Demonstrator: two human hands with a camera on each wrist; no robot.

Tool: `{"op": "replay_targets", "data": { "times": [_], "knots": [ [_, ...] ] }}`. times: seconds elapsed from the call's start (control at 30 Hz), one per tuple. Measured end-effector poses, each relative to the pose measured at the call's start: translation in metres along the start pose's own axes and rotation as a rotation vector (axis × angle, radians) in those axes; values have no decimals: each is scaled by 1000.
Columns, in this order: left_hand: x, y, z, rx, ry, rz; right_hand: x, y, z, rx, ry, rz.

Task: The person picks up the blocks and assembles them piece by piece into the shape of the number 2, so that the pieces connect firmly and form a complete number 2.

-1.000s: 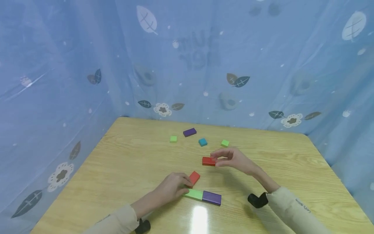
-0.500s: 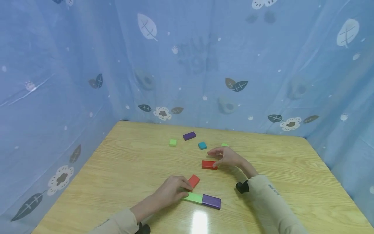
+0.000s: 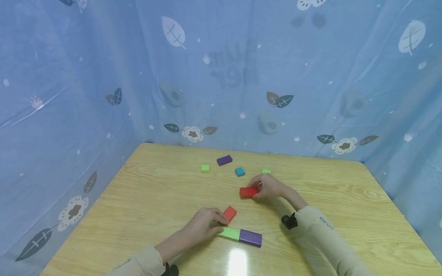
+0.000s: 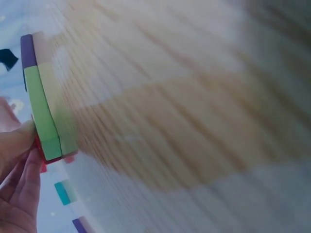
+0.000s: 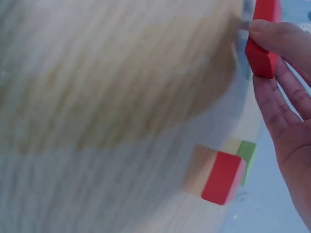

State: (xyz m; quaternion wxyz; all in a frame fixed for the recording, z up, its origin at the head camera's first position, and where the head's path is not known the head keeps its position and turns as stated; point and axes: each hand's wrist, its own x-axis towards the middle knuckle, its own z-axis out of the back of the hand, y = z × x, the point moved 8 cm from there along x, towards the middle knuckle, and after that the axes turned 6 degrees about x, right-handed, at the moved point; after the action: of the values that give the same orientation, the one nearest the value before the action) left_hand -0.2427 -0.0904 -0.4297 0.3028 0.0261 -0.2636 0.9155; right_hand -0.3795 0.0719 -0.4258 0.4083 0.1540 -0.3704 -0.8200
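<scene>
In the head view my left hand point(image 3: 203, 222) pinches the left end of a long light-green block point(image 3: 229, 233). The left wrist view shows its thumb along the top edge of the green block point(image 4: 43, 111). A purple block point(image 3: 250, 238) lies end to end with the green one. Right behind the fingertips a red block point(image 3: 229, 214) sits at an angle. My right hand point(image 3: 269, 186) grips another red block point(image 3: 246, 193) farther back, thumb on its near face. In the right wrist view this red block point(image 5: 261, 60) stands between thumb and fingers.
Toward the back of the wooden table point(image 3: 155, 184) lie a purple block point(image 3: 224, 160), a green square point(image 3: 205, 168), a teal square point(image 3: 239, 171) and a second green square point(image 3: 266, 171). The right wrist view has another red block point(image 5: 223, 177). A blue patterned curtain point(image 3: 221, 107) hangs behind.
My right hand has come over the right end of the red block, and its fingers have closed round it. The left hand has kept its place on the green block.
</scene>
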Motion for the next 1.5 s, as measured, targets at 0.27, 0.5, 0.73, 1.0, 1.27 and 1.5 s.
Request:
{"op": "replay_targets", "data": {
  "times": [0.27,0.5,0.73,1.0,1.27,1.5],
  "knots": [
    [0,-1,0,1,9,8,-6,8,12,49,-17,6],
    [1,-1,0,1,18,11,-12,22,3,52,31,61],
    [0,0,1,-7,4,8,-17,34,-15,74,84,81],
    [1,0,-1,9,14,8,-20,43,-31,53,139,148],
    [2,0,0,25,13,9,-17,48,-37,-64,192,237],
    [1,0,0,17,13,10,-11,49,-37,-114,187,240]
  ]
}}
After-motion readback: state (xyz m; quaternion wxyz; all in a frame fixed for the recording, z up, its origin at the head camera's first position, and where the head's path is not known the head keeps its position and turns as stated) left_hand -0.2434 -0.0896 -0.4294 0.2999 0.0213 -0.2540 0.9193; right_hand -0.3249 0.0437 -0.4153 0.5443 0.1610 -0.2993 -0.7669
